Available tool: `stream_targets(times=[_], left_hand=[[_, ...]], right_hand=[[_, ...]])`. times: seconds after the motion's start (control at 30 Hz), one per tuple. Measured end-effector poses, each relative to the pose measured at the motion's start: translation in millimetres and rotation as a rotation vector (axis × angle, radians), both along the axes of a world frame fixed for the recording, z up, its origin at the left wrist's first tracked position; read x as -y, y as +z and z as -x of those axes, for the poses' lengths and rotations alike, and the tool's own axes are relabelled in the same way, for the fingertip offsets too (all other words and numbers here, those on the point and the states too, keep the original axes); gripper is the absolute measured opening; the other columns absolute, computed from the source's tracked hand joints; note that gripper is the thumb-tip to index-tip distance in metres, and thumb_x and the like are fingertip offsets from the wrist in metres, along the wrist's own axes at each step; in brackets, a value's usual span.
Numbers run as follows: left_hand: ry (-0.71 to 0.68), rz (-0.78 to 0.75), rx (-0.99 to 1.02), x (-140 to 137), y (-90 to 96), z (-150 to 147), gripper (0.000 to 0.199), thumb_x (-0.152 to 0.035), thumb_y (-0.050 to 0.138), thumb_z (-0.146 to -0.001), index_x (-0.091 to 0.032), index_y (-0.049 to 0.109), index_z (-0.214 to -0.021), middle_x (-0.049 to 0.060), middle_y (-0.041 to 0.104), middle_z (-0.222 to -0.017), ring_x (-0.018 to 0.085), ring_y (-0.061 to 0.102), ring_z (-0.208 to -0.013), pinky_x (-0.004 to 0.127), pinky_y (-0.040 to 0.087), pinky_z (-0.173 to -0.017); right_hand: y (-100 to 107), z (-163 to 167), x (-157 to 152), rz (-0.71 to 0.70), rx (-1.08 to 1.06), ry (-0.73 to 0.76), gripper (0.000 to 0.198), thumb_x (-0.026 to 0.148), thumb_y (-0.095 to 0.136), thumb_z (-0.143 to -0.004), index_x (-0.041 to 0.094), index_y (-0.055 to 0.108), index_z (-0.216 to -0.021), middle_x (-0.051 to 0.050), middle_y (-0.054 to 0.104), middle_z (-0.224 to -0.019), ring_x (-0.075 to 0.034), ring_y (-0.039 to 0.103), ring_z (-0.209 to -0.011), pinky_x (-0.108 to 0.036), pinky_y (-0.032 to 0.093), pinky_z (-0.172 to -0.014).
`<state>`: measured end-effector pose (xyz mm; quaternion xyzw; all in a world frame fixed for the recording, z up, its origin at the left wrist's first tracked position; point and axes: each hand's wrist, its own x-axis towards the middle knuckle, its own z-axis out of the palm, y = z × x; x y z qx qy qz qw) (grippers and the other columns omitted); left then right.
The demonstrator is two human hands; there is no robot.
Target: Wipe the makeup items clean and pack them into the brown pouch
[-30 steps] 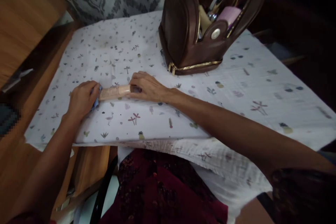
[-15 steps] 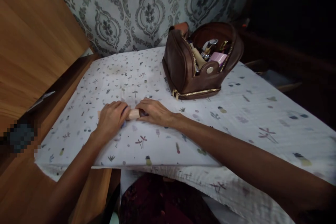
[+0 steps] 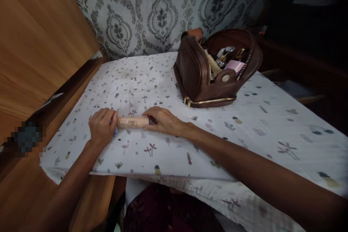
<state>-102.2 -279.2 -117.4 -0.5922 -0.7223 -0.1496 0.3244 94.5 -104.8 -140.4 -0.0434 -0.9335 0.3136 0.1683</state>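
Note:
A beige cosmetic tube (image 3: 133,122) with printed text and a dark cap lies sideways low over the tablecloth, between my two hands. My right hand (image 3: 160,120) grips it at the capped end, fingers curled over the cap. At the other end, my left hand (image 3: 102,125) is closed around the tube with a bit of blue cloth (image 3: 116,129) showing at the thumb side. That end of the tube is hidden by the left hand, and most of the cloth is covered too.
Beyond my right hand stands an open brown leather bag (image 3: 193,72) holding several cosmetics, a pink box (image 3: 234,66) among them. A white printed tablecloth (image 3: 174,159) covers the table. Wooden furniture (image 3: 40,40) rises at the left, with a patterned wall (image 3: 163,14) behind.
My left hand has slid left along the tube, away from my right hand, baring more of its printed side. The right hand keeps its hold at the cap. The view has shifted slightly.

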Motion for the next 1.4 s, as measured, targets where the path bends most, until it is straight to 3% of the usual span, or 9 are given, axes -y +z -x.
stream_targets(times=[0.13, 0.27, 0.4, 0.57, 0.73, 0.87, 1.03, 1.23, 1.4], left_hand=[[0.003, -0.013, 0.002, -2, 11.7, -3, 0.033, -0.026, 0.046, -0.096, -0.021, 0.054, -0.065, 0.003, 0.055, -0.062, 0.021, 0.051, -0.064, 0.034, 0.034, -0.064], [0.024, 0.041, 0.074, -12, 29.1, -27, 0.036, -0.031, 0.043, -0.099, -0.021, 0.057, -0.068, 0.004, 0.058, -0.065, 0.022, 0.053, -0.068, 0.034, 0.036, -0.067], [-0.091, 0.209, 0.290, -33, 34.7, -57, 0.036, -0.035, 0.034, -0.102, -0.020, 0.063, -0.087, 0.005, 0.065, -0.084, 0.021, 0.059, -0.082, 0.033, 0.042, -0.075], [-0.176, 0.447, 0.600, -40, 28.3, -60, 0.041, -0.038, 0.027, -0.103, -0.021, 0.064, -0.100, 0.005, 0.068, -0.099, 0.021, 0.063, -0.091, 0.035, 0.046, -0.084], [-0.130, 0.583, 0.655, -13, 29.1, -36, 0.044, -0.054, 0.055, -0.091, -0.025, 0.058, -0.124, 0.004, 0.067, -0.115, 0.026, 0.064, -0.101, 0.037, 0.049, -0.083], [-0.132, 0.541, 0.612, 7, 20.5, -21, 0.050, -0.047, 0.064, -0.086, -0.027, 0.053, -0.130, 0.005, 0.065, -0.124, 0.027, 0.062, -0.108, 0.039, 0.050, -0.089], [-0.170, 0.361, 0.433, 12, -1.1, -18, 0.040, -0.040, 0.061, -0.090, -0.023, 0.054, -0.125, 0.007, 0.065, -0.111, 0.026, 0.064, -0.101, 0.038, 0.054, -0.081], [-0.247, 0.182, 0.192, 10, -10.4, -18, 0.039, -0.036, 0.062, -0.091, -0.021, 0.054, -0.126, 0.009, 0.065, -0.104, 0.025, 0.065, -0.092, 0.037, 0.055, -0.077], [-0.286, 0.189, 0.274, 8, -9.8, -17, 0.037, -0.035, 0.063, -0.091, -0.021, 0.056, -0.125, 0.008, 0.066, -0.104, 0.023, 0.065, -0.093, 0.036, 0.056, -0.079]], right_hand=[[-2, 1, 2, -0.031, -0.023, -0.026, 0.031, 0.031, 0.074, -0.084, 0.012, 0.065, -0.107, -0.009, 0.062, -0.097, -0.022, 0.056, -0.092, -0.033, 0.046, -0.078], [-6, 3, 2, -0.164, -0.129, -0.028, 0.022, 0.020, 0.071, -0.085, 0.012, 0.062, -0.103, -0.011, 0.061, -0.101, -0.024, 0.053, -0.096, -0.035, 0.047, -0.080], [-10, 3, 5, -0.254, -0.213, 0.031, 0.016, 0.010, 0.057, -0.089, 0.015, 0.056, -0.104, -0.011, 0.061, -0.104, -0.023, 0.053, -0.098, -0.037, 0.047, -0.087], [-8, 0, 7, -0.161, -0.143, 0.015, 0.021, 0.013, 0.056, -0.090, 0.018, 0.052, -0.110, -0.007, 0.062, -0.101, -0.018, 0.056, -0.085, -0.029, 0.045, -0.072], [-5, -2, 5, 0.018, -0.133, -0.005, 0.026, 0.010, 0.065, -0.084, 0.017, 0.055, -0.107, -0.003, 0.062, -0.095, -0.013, 0.055, -0.076, -0.025, 0.042, -0.068], [-2, 1, 4, 0.181, -0.115, -0.035, 0.029, 0.010, 0.070, -0.079, 0.016, 0.059, -0.106, 0.001, 0.060, -0.084, -0.011, 0.053, -0.069, -0.023, 0.042, -0.067], [-1, 4, 1, 0.333, -0.054, -0.020, 0.029, 0.021, 0.076, -0.078, 0.016, 0.063, -0.104, 0.002, 0.061, -0.077, -0.011, 0.054, -0.067, -0.023, 0.043, -0.065], [5, 1, 0, 0.399, -0.047, -0.019, 0.020, 0.033, 0.069, -0.086, 0.015, 0.062, -0.087, 0.001, 0.059, -0.073, -0.011, 0.052, -0.066, -0.024, 0.040, -0.063], [5, 0, 1, 0.461, -0.047, 0.023, 0.018, 0.031, 0.069, -0.086, 0.015, 0.061, -0.086, 0.003, 0.057, -0.070, -0.010, 0.050, -0.063, -0.023, 0.040, -0.061]])
